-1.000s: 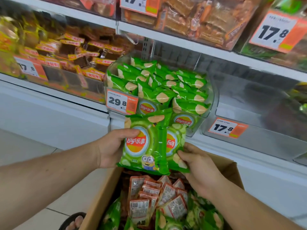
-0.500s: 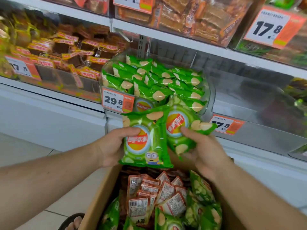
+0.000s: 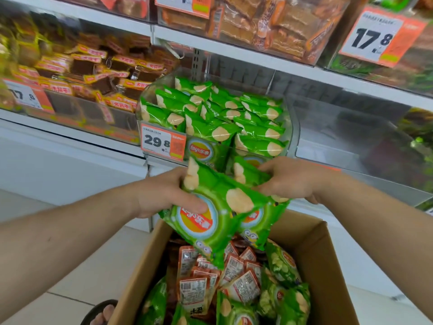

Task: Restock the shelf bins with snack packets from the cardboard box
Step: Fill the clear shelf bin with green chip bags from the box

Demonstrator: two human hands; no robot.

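My left hand (image 3: 161, 193) grips a stack of green chip packets (image 3: 210, 221), thumb across the front logo. My right hand (image 3: 293, 178) holds the top right edge of the same stack, fingers pinching a packet. The stack is tilted, just in front of and below the clear shelf bin (image 3: 294, 127), which is filled with several rows of green chip packets (image 3: 218, 113). Below my hands the open cardboard box (image 3: 328, 266) holds several red-and-white sachets (image 3: 234, 275) and more green packets (image 3: 285, 299).
A 29.8 price tag (image 3: 161, 143) hangs on the bin front. The bin at left (image 3: 77, 106) holds brown and yellow snacks. The clear bin on the right (image 3: 356, 141) looks nearly bare. Upper shelf bins carry 17.8 tags (image 3: 375, 38). A sandalled foot (image 3: 100, 313) stands left of the box.
Both hands rose toward the green bin. The two packets, held apart and upright before, are now together in one tilted stack, the right hand shifted to its top edge.
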